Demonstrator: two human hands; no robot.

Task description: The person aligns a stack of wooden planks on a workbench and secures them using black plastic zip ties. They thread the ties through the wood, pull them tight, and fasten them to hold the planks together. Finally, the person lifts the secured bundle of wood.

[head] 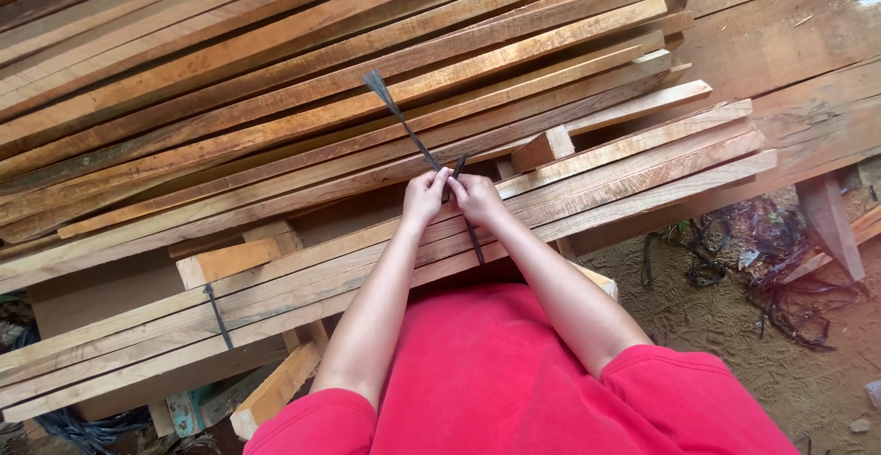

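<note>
The fingers point(441, 178) of both hands meet over the middle of the wood, pinched shut on a thin black plastic strap point(404, 123). The left hand point(424, 196) and the right hand point(476, 198) sit touching each other, knuckles up, right where the strap crosses itself. One frayed end runs up and away to the left over the boards; a short stub pokes up between the hands, and another length drops down the near edge of the long pale wooden slats point(587, 175) toward the red shirt point(496, 372).

To my eye the strap is round the bundle but the tie is only being made, not finished. Further left a second black band point(217, 316) already sits tight on the same slats. Behind them lies a bigger stack of reddish planks point(275, 70).
</note>
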